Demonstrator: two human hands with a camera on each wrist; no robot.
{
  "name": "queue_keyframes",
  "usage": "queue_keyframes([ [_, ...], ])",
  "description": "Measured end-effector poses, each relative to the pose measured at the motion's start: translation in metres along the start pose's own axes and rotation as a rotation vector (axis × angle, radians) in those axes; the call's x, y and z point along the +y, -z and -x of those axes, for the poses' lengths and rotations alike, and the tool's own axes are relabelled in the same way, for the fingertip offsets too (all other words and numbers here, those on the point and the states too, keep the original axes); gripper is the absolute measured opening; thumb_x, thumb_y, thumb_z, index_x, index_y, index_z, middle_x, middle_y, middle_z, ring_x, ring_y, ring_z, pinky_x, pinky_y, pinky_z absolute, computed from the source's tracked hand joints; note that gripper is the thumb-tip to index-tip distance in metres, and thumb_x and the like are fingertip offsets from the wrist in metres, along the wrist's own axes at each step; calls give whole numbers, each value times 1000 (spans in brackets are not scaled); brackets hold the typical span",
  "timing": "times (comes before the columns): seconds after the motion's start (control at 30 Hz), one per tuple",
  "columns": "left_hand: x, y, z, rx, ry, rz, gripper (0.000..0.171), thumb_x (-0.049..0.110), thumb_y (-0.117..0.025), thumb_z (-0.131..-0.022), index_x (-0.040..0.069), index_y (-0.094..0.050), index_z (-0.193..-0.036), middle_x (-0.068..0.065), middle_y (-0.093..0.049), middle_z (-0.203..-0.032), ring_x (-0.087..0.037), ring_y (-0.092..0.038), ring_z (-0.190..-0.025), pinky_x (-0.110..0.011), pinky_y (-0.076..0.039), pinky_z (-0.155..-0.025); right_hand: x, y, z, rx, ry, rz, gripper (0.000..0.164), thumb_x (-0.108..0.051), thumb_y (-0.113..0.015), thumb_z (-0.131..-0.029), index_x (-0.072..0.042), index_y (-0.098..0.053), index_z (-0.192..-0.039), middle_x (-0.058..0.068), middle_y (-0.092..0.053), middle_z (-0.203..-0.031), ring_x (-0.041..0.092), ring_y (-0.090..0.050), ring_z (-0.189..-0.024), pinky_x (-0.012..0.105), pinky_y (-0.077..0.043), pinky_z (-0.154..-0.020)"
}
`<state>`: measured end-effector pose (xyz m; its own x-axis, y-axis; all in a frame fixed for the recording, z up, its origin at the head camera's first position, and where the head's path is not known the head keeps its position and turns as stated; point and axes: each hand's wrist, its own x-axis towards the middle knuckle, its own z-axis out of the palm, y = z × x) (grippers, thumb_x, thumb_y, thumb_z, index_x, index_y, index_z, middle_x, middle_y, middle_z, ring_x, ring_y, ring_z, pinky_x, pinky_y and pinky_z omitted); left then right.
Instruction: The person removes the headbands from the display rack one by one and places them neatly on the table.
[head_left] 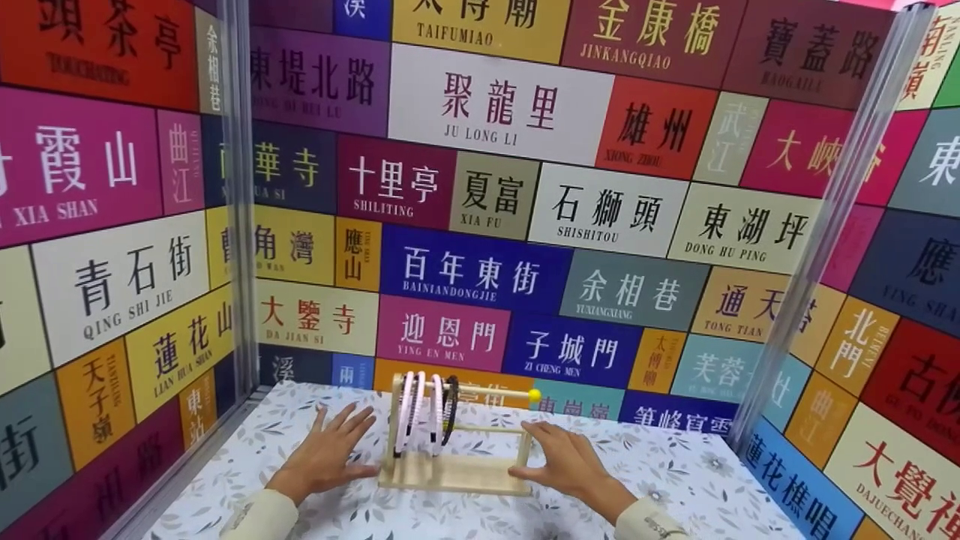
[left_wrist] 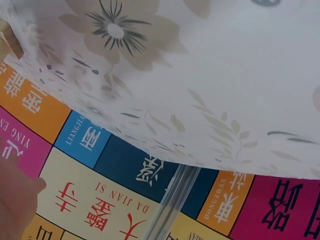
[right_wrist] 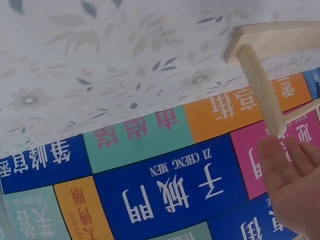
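A pale wooden display rack point(head_left: 480, 474) stands on the table, with a flat base, end posts and horizontal rods. Its upper rod ends in a yellow ball point(head_left: 534, 395). Several headbands hang towards the left end, among them white-pink headbands point(head_left: 436, 412) and a dark headband point(head_left: 451, 409). My left hand point(head_left: 326, 454) is spread beside the rack's left end, thumb close to the base. At the other end, my right hand point(head_left: 566, 459) has straight fingers at the short right post point(head_left: 523, 454) and its thumb by the base corner. In the right wrist view, fingertips point(right_wrist: 272, 145) meet the post's end.
A white tablecloth point(head_left: 645, 502) with a grey leaf and flower print covers the table. Behind it rise walls of coloured sign panels point(head_left: 472, 262), with clear upright strips point(head_left: 240, 195) at the corners.
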<state>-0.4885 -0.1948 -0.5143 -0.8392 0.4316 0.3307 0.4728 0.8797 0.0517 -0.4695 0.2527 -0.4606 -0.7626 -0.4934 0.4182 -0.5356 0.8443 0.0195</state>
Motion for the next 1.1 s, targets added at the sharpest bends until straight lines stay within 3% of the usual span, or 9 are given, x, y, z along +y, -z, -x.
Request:
queue_keyframes([
  [0.2, 2, -10, 1, -15, 11, 71, 93, 70, -62, -91, 12, -40, -160, -6, -32, -168, -40, -23, -156, -73, -5, -124, -18, -9, -9, 24, 16, -14, 86, -81, -60, -85, -18, -62, -144, 6, -69, -134, 29, -71, -111, 47, -64, -83],
  [0.43, 3, -20, 0, 12, 9, 103, 87, 63, -67, -92, 10, -46, -156, -9, -40, -165, -42, -29, -153, -76, -10, -122, -34, -15, -18, 103, 39, -49, 80, -74, -67, -86, -16, -63, -142, 8, -70, -133, 26, -73, -105, 42, -65, -79],
  [0.87, 10, -38, -1, 20, 20, 126, 79, 57, -67, -94, 7, -50, -153, -10, -46, -160, -42, -35, -150, -76, -12, -121, -55, -29, -30, 130, 36, -180, 68, -67, -71, -88, -18, -68, -136, -1, -74, -123, 10, -72, -90, 24, -59, -63],
  [1.1, 13, -43, -4, 33, 16, 155, 73, 53, -64, -98, 7, -50, -153, -10, -45, -161, -43, -34, -150, -76, -11, -121, -64, -32, -41, 157, 50, -227, 61, -60, -75, -89, -16, -72, -130, -2, -76, -117, 7, -70, -86, 21, -58, -62],
])
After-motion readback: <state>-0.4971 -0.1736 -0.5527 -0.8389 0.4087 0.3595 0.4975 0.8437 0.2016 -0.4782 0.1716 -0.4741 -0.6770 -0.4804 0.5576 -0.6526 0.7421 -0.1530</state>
